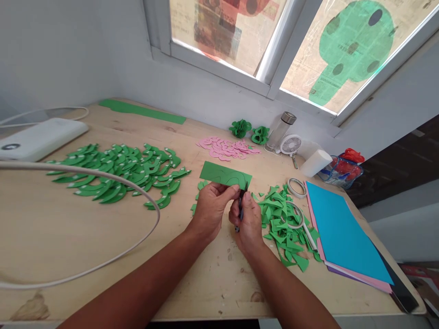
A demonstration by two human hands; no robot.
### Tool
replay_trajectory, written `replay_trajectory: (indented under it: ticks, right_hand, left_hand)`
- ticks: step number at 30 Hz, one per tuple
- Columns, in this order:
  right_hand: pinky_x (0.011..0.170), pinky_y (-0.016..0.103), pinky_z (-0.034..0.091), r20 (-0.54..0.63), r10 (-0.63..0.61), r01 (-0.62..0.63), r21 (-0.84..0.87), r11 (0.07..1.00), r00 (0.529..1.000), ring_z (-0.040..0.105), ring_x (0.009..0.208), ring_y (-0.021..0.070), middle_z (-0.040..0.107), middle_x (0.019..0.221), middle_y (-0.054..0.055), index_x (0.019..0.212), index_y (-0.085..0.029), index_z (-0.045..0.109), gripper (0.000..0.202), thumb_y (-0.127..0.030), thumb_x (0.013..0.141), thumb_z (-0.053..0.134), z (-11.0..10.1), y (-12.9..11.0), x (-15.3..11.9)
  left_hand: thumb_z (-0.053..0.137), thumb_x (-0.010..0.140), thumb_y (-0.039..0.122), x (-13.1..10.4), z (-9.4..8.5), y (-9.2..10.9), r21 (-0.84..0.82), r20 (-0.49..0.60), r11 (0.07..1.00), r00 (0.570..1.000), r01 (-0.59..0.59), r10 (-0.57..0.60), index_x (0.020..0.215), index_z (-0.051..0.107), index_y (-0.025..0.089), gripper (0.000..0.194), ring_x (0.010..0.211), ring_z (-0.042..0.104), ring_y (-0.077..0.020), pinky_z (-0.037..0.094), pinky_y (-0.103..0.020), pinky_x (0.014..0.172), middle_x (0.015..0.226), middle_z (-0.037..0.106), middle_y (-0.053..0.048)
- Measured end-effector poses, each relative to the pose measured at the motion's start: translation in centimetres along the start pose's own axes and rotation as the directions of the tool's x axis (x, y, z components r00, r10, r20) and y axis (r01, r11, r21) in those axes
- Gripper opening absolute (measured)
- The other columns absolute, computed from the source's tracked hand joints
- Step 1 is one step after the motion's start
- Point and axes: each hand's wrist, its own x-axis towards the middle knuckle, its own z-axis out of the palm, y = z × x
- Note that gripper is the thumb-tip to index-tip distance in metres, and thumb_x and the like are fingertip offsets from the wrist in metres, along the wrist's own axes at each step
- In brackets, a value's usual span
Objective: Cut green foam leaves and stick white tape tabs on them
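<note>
My left hand [212,203] pinches the lower edge of a green paper strip [219,172] that has curved pencil lines drawn on it. In my right hand [249,219] is a pair of dark scissors [241,206], its blades at the strip's right end. The fingers partly hide the handles. Small green paper pieces [200,186] lie on the table just behind my left hand. To the right of my right hand is a heap of green paper scraps [283,219].
Cut green curved pieces [116,169] with white tabs spread at left, near a white power bank [41,137] and a looping cable [156,219]. Pink cut-outs [226,148], a bottle [281,130] and a small fan [291,144] stand behind. Coloured sheets [346,228] lie right.
</note>
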Motion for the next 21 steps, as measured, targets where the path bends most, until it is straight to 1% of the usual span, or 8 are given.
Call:
replay_trajectory:
  ticks: [4,10,17,21]
  right_hand:
    - [0.037,0.02,0.014,-0.001,0.0,0.0,0.006,1.0,1.0,0.024,0.038,0.0034,0.037,0.047,-0.008,0.058,-0.018,0.043,0.046,-0.055,0.081,0.057,-0.02,0.04,-0.03]
    - [0.037,0.02,0.014,-0.004,0.011,-0.011,-0.001,1.0,1.0,0.023,0.038,0.0034,0.037,0.047,-0.008,0.059,-0.018,0.043,0.046,-0.056,0.079,0.058,0.0,-0.01,0.01]
    - [0.037,0.02,0.015,-0.031,0.023,-0.025,-0.05,0.998,0.999,0.023,0.037,0.0039,0.035,0.044,-0.009,0.058,-0.019,0.042,0.047,-0.06,0.076,0.058,0.14,-0.13,0.01]
    - [0.036,0.02,0.014,-0.036,0.022,-0.023,-0.042,0.999,0.999,0.022,0.037,0.0042,0.035,0.042,-0.009,0.057,-0.019,0.043,0.046,-0.058,0.076,0.059,0.22,-0.15,0.08]
  left_hand:
    - [0.073,0.061,0.021,-0.11,0.06,0.16,0.005,0.005,1.0,1.0,0.009,-0.009,0.06,0.063,0.011,0.014,0.059,0.055,-0.0108,0.044,-0.023,0.06,0.056,0.061,0.0]
    - [0.075,0.06,0.022,0.0,-0.05,0.13,-0.01,-0.018,1.0,1.0,0.013,-0.013,0.062,0.063,0.011,0.016,0.061,0.056,-0.0115,0.046,-0.025,0.064,0.06,0.062,0.0]
    - [0.076,0.058,0.022,-0.02,-0.09,0.19,-0.011,-0.023,1.0,0.999,0.023,-0.023,0.063,0.062,0.012,0.018,0.063,0.058,-0.0128,0.046,-0.027,0.066,0.062,0.062,0.0]
    - [0.076,0.059,0.022,-0.08,-0.12,0.27,-0.019,-0.032,0.999,0.999,0.027,-0.027,0.063,0.061,0.013,0.019,0.062,0.058,-0.0131,0.046,-0.029,0.067,0.06,0.062,0.0]
